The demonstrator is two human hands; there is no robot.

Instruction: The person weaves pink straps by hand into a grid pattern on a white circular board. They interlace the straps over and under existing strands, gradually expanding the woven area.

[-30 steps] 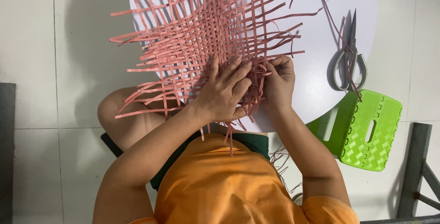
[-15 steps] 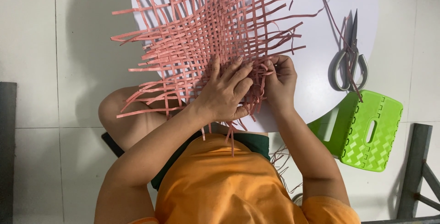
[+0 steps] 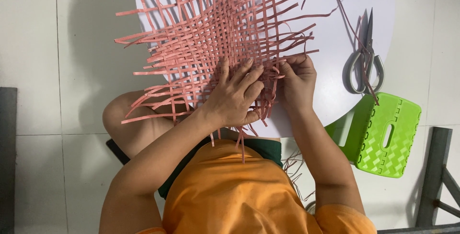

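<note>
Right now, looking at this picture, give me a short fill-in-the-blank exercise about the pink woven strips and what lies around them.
1. The left hand lies flat on the mat of woven pink strips, which rests on a round ____ table.
2. The right hand pinches strips at the mat's ____ edge.
3. The grey-handled metal scissors lie ____.
4. The folding plastic stool is ____.

Missing words: white; near; closed; green
</note>
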